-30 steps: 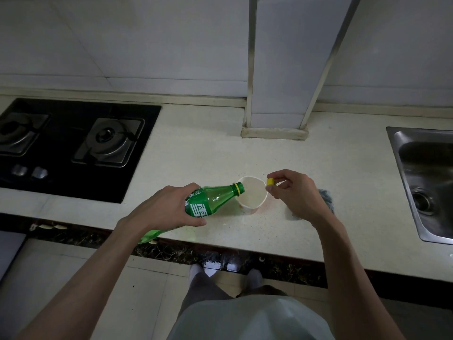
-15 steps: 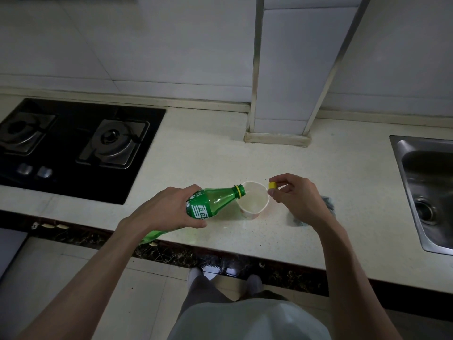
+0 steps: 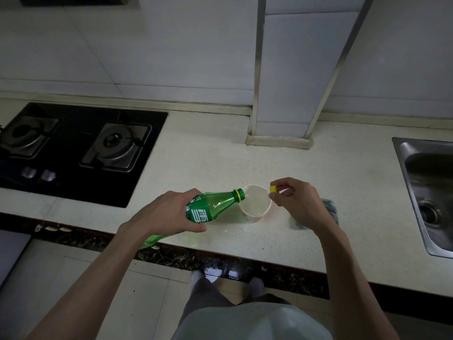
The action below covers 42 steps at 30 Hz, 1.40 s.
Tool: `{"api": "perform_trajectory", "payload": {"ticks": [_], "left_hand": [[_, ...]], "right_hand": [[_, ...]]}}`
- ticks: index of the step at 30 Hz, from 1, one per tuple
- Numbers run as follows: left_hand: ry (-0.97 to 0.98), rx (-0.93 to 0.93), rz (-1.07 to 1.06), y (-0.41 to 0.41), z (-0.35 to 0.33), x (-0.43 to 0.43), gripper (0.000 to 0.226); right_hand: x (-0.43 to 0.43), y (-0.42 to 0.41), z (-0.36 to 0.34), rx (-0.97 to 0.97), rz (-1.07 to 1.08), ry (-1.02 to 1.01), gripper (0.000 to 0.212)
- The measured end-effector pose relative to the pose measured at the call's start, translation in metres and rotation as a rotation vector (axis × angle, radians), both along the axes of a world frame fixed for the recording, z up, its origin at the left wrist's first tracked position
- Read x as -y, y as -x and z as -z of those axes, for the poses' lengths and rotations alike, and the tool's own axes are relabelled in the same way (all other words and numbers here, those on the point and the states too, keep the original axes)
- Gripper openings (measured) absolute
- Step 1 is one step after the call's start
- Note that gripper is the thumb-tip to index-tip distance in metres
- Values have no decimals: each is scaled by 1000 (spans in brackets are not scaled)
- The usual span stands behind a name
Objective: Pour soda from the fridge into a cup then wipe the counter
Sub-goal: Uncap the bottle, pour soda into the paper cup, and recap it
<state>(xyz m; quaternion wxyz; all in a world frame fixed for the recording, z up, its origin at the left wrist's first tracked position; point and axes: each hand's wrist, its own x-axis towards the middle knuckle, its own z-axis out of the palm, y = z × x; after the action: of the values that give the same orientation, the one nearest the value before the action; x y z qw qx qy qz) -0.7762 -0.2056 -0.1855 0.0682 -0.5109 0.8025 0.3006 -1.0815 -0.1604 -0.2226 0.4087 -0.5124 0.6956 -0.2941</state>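
Head camera, looking down on a kitchen: a pale speckled counter [image 3: 208, 155] ran across the frame from nine o'clock to three o'clock, under a white tiled wall [image 3: 147, 45]. A black two-burner gas hob [image 3: 71, 146] was set into it at ten o'clock, and a steel sink [image 3: 431, 173] was cut off by the frame edge at three o'clock. A tiled pillar [image 3: 289, 69] with metal corner strips met the counter at one o'clock.

Near the centre of the frame, close to the counter's front edge, the person's left hand [image 3: 166, 212] was wrapped round the labelled middle of a green plastic soda bottle [image 3: 213, 204], fingers curled over the top and thumb underneath. The bottle lay tipped almost flat, its base pointing to eight o'clock past the counter edge. Its uncapped neck, ringed in yellow, pointed to two o'clock and reached over the rim of the cup. Whether a stream ran from it could not be made out.

The right hand [image 3: 296, 202], at three o'clock of the cup, had its remaining fingers loosely curled, and whether it touched the cup could not be told.

The white paper cup [image 3: 256, 207] stood upright on the counter between the two hands, with pale liquid showing inside. A grey-blue cloth [image 3: 329, 207] lay on the counter further out at three o'clock, mostly hidden behind the right hand. The yellow bottle cap [image 3: 273, 188] was pinched between that hand's thumb and forefinger, just beside the cup's rim at its one o'clock.
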Motion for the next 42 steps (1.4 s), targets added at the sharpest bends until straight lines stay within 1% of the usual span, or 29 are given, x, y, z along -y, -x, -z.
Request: {"api": "perform_trajectory", "payload": {"ticks": [7, 42], "left_hand": [[13, 5, 6, 0, -3, 0, 60], [0, 13, 12, 2, -6, -1, 59]], "right_hand": [[-1, 0, 0, 26, 18, 9, 26], [-1, 0, 3, 22, 20, -1, 24]]}}
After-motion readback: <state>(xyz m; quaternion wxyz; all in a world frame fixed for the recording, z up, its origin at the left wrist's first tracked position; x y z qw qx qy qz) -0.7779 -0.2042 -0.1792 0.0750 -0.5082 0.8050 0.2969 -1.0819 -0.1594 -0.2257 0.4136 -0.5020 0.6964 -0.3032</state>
